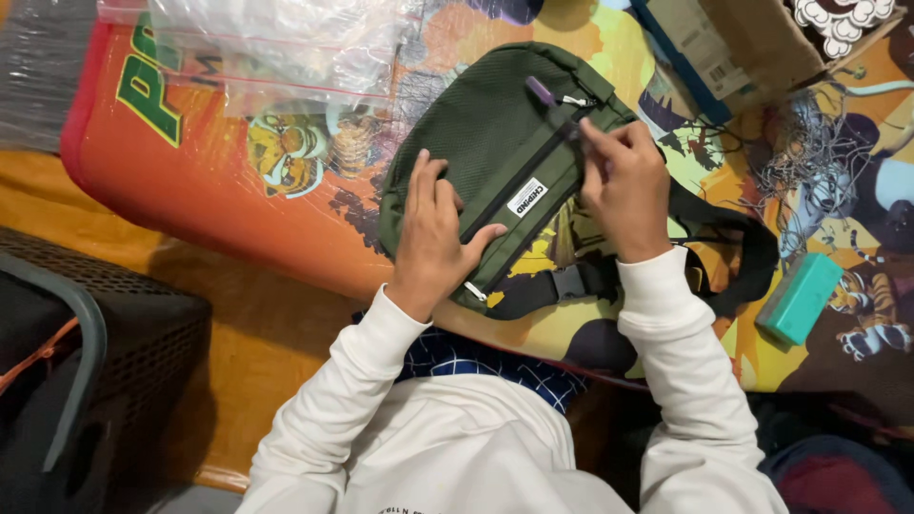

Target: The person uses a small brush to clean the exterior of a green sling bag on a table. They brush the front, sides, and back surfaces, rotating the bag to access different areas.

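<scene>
Green waist bag [495, 152] on cartoon-printed mat [238, 181], left hand [433, 233] pressing flat, fingers spread, right hand [624, 186] pinching its zipper pull [571, 128].

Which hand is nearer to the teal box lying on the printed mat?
Right. The right hand is on the green waist bag, left of the teal box; the left hand presses the bag farther left.

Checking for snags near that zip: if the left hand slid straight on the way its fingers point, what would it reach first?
The left hand lies flat on the green waist bag, fingers toward its top edge. Going on, it would probably meet the clear plastic bags beyond it, though depth is unclear.
</scene>
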